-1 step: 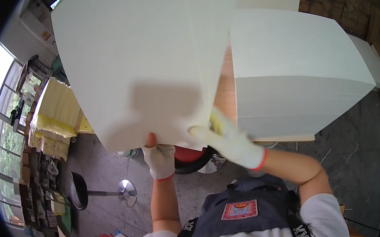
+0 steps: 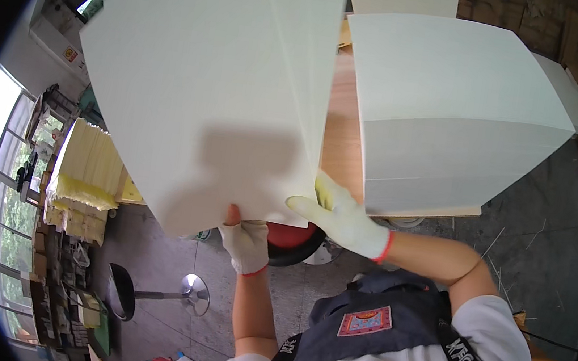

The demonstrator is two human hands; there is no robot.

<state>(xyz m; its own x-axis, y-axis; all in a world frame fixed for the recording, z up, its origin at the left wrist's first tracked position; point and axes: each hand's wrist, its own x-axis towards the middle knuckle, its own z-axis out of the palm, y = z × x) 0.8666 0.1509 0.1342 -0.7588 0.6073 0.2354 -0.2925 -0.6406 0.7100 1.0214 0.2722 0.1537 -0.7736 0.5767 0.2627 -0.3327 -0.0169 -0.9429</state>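
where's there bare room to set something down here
A narrow strip of tan wooden tabletop lies bare between the large held white sheets and the large white stack. Grey tiled floor shows between the round chrome stool base and left forearm. The stack crowds the tabletop's right.

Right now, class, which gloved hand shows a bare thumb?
The left hand, at the lower edge of the white sheets: its thumb is bare, while the right hand has its thumb covered.

Just below centre, left grip (image 2: 246, 244) and right grip (image 2: 351, 221) hold big white sheets (image 2: 203, 52), wooden tabletop (image 2: 343, 144) peeking through near centre
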